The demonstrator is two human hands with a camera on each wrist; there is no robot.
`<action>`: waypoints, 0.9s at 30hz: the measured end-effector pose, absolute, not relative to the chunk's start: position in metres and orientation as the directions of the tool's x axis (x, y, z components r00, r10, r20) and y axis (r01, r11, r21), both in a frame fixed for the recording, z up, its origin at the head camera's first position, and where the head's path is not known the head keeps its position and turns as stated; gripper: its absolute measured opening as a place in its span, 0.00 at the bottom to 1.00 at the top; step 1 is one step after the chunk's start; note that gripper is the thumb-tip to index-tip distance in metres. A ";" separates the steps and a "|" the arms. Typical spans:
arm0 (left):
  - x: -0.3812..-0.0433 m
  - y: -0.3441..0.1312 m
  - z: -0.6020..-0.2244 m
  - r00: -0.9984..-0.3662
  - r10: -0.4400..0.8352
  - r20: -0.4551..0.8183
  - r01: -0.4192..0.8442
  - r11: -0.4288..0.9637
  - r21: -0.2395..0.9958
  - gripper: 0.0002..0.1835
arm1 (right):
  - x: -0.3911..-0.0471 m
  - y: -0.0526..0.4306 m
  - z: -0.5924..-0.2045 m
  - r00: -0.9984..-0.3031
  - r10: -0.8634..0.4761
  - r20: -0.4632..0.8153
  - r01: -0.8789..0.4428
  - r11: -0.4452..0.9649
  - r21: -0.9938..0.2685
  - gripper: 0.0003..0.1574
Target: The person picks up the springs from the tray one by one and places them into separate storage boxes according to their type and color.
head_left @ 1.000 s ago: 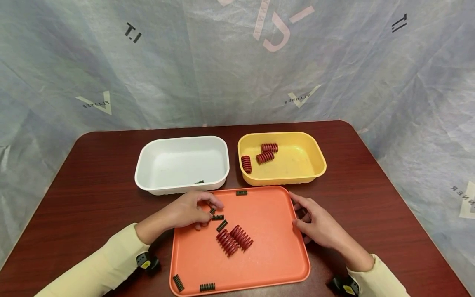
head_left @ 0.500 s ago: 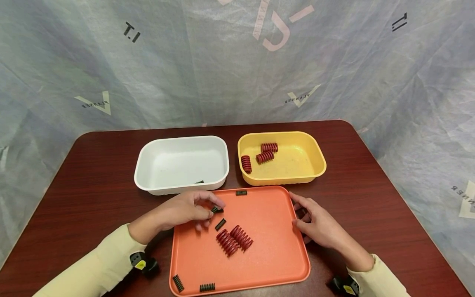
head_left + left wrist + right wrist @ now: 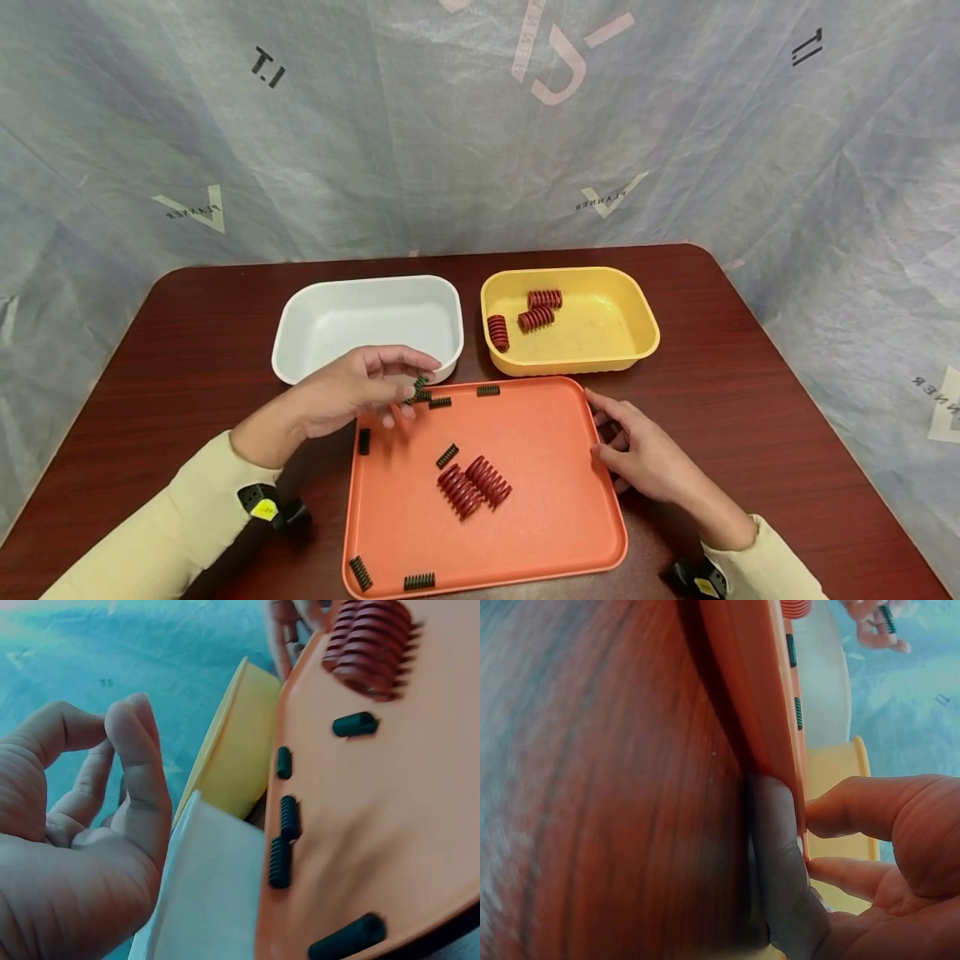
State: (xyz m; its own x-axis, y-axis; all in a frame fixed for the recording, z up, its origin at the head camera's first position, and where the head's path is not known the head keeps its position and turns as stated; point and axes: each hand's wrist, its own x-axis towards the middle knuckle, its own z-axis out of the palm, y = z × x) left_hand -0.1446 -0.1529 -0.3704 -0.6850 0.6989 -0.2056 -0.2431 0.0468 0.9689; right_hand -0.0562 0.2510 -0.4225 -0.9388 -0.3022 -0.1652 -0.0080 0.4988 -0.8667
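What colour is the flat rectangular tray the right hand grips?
Orange tray; the head view shows it best.

Curtained-off workspace (printed sheeting [image 3: 337, 150] around a dark-red table [image 3: 720, 367])

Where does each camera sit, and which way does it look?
Head: on the head, facing forward-down over orange tray, white bin and yellow bin; left hand, right hand, sleeves show.
Left wrist: worn there, looking past the left hand across the tray; right hand at top.
Right wrist: worn there, looking along the tray's edge; right hand close, left hand far, pinching a dark spring.
Shared: both wrist views show both bins.
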 end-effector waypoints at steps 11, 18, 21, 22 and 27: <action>-0.176 -0.171 -0.370 -0.760 0.635 -0.138 -0.245 -0.084 0.966 0.23 | -0.056 0.251 -0.422 -0.935 -0.315 -0.161 -0.016 0.492 -0.870 0.46; -0.199 -0.181 -0.372 -0.803 0.577 -0.152 -0.260 -0.108 0.960 0.21 | -0.057 0.252 -0.423 -0.935 -0.315 -0.165 -0.009 0.484 -0.875 0.47; -0.208 -0.187 -0.371 -0.818 0.550 -0.166 -0.261 -0.098 0.960 0.20 | -0.057 0.251 -0.422 -0.935 -0.314 -0.164 -0.011 0.489 -0.872 0.47; -0.211 -0.189 -0.371 -0.822 0.544 -0.171 -0.260 -0.090 0.961 0.21 | -0.056 0.251 -0.422 -0.935 -0.314 -0.164 -0.012 0.490 -0.872 0.47; -0.222 -0.196 -0.367 -0.826 0.530 -0.191 -0.261 -0.059 0.964 0.21 | -0.057 0.251 -0.422 -0.937 -0.310 -0.164 -0.012 0.495 -0.869 0.46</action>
